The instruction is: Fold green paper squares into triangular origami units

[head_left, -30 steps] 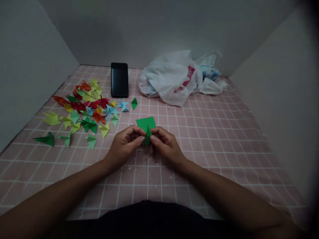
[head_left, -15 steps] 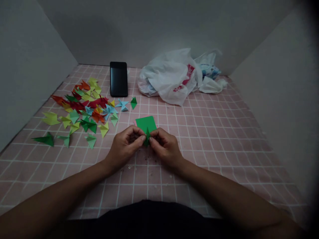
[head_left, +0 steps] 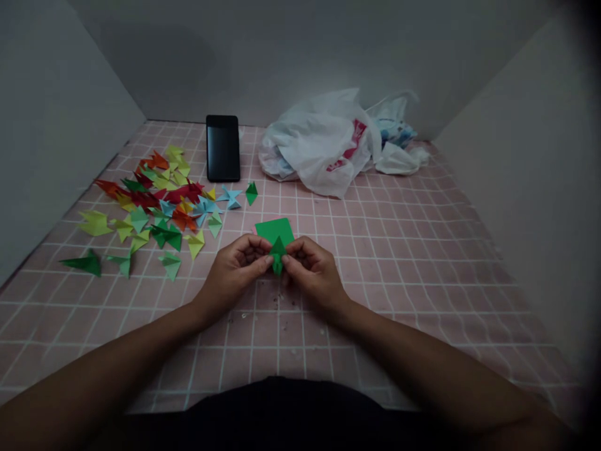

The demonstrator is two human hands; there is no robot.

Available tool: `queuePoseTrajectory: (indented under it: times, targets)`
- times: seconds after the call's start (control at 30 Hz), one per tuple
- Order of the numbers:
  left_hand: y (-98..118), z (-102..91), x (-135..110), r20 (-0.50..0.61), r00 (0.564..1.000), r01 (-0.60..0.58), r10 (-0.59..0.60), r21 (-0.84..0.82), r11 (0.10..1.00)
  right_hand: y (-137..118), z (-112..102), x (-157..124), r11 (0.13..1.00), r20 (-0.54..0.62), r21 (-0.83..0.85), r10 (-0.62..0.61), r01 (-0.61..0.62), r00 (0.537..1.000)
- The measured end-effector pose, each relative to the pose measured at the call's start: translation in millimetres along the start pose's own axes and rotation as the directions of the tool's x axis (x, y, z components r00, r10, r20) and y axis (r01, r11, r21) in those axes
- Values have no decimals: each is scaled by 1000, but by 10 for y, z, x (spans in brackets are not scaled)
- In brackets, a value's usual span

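Observation:
Between my two hands is a small folded green origami paper [head_left: 278, 252], its pointed top facing away from me. My left hand [head_left: 240, 264] pinches its left side between thumb and fingers. On the right side, my right hand [head_left: 313, 270] grips it the same way. Just behind lies a stack of square paper [head_left: 273, 228], green on top with a pink edge showing at the left. The folded paper and my fingers cover the stack's near part.
Many folded paper pieces [head_left: 164, 235] in several colours are spread at the left. A black phone [head_left: 223, 149] lies at the back, beside a white plastic bag [head_left: 319, 141]. A crumpled white tissue or wrapper [head_left: 399, 160] sits right of the bag. Pink checked cloth [head_left: 399, 269] covers the table.
The green paper went from a narrow, edge-on shape to a wider one with a broad triangular top facing me. My fingers have shifted slightly apart; both hands still hold it.

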State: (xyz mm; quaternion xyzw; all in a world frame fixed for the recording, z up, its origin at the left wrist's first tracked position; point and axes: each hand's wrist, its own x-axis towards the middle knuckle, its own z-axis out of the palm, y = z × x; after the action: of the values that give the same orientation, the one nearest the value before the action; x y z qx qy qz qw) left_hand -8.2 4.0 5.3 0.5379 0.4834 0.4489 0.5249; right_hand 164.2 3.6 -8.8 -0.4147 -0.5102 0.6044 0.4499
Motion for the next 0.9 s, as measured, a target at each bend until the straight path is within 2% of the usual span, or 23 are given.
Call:
queuePoseTrajectory:
  times: [0.4, 0.6, 0.8, 0.9]
  targets:
    - [26, -7, -7, -1, 1000, 18, -18, -22, 1000, 7, 2, 8, 993, 38, 117, -24, 20, 999]
    - [12, -33, -13, -1, 1000, 2, -2, -18, 1000, 4, -19, -4, 995, 46, 34, -99, 97, 994]
    - [-59, -22, -2, 73, 985, 167, -154, -235, 957, 27, -31, 1, 990, 38, -14, -139, 140, 990]
    - [-44, -12, -7, 106, 972, 227, -211, -178, 957, 57, -44, 6, 973, 44, -68, -219, 222, 975]
